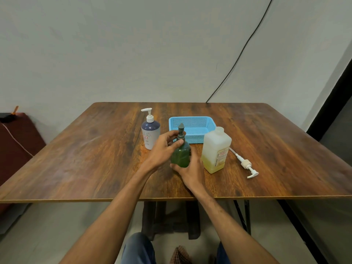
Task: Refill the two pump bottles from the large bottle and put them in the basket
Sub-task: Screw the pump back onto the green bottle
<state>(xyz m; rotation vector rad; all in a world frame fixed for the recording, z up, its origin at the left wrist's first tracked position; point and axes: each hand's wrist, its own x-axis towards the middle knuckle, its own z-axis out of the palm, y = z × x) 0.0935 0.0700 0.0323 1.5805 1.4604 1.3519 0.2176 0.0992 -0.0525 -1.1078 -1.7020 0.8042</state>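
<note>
A green pump bottle [180,155] stands upright at the table's middle. My right hand [192,169] grips its body from the near right side. My left hand [165,147] has its fingers and thumb curled round the bottle's neck and dark green pump collar. To the left stands a blue-grey pump bottle [150,133] with a white pump. The large translucent bottle [216,150], capless and holding yellowish liquid in its lower part, stands to the right. Behind them sits the blue mesh basket [192,121], with nothing seen in it.
A white pump head with its long tube [245,164] lies on the wooden table [95,159] right of the large bottle. A black cable [238,60] runs down the wall behind. A dark red seat [17,141] stands off the table's left side.
</note>
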